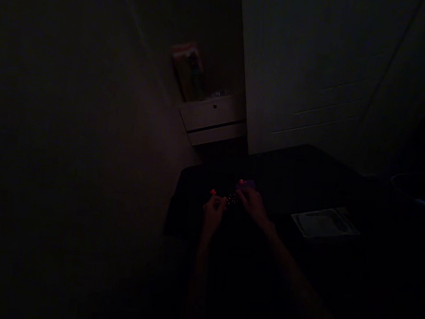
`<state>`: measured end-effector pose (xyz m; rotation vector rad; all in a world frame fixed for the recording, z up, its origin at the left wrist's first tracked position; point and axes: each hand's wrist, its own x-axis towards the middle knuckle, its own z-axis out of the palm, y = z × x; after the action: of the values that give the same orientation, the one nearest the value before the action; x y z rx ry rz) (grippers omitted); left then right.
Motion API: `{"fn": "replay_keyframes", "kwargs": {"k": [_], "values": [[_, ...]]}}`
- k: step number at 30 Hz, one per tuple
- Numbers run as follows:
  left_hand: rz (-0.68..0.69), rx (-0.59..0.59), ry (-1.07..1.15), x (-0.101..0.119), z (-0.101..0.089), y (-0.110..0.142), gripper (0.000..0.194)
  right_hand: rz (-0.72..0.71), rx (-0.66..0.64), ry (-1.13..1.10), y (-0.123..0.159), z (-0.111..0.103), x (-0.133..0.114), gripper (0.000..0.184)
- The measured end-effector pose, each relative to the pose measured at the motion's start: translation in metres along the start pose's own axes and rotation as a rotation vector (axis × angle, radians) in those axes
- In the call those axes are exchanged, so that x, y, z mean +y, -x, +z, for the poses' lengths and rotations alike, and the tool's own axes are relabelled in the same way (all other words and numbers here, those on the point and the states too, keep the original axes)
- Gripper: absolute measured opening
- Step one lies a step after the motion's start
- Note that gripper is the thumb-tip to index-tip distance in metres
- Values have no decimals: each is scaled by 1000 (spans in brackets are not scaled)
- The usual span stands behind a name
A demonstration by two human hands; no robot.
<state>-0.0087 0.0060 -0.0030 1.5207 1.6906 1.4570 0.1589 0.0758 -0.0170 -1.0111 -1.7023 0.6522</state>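
Observation:
The picture is very dark, so fine detail is lost. Over a dark tabletop (282, 170), my left hand (213, 210) is closed, its fingertips pinched. A small glowing red spot (213, 192) shows just above those fingers. Between the two hands lies a small dark thing with pale dots (232, 199), which the fingertips of both hands appear to reach. My right hand (252, 202) is closed too, its fingers bent inward. At its far side is a small purple thing (248, 184) with a red glow on its left end. What exactly each hand grips is hidden by darkness.
To the right of my hands lies a flat, pale printed sheet or packet (325, 223). Beyond the table stand a white drawer unit (216, 115) and a colourful upright packet (188, 73). A pale panel (309, 73) rises behind; a wall (125, 137) runs along the left.

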Motion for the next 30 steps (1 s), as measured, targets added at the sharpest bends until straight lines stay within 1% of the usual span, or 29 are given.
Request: {"fn": "replay_keyframes", "kwargs": {"k": [5,8,11,14,19,23,26,30], "values": [[-7,-1,12,-4,1,-3,36,-44,-15,116,-4,-1,9,17],[-5,0,11,-5,1,-5,35,-41,-54,183,-7,0,14,13],[-5,2,9,-7,1,-8,36,-51,-93,246,-10,1,16,12],[-11,-6,22,-6,1,-11,38,-42,-125,304,-13,0,11,14],[-8,2,8,-4,0,-11,39,54,-228,416,-14,-9,-6,20],[-3,1,16,-7,0,-11,36,74,-284,437,-14,-11,-12,22],[-11,-3,22,-9,1,-13,34,56,-273,428,-15,-9,-8,22],[3,3,11,-16,2,-15,33,52,-220,383,-17,-2,6,21]]}}
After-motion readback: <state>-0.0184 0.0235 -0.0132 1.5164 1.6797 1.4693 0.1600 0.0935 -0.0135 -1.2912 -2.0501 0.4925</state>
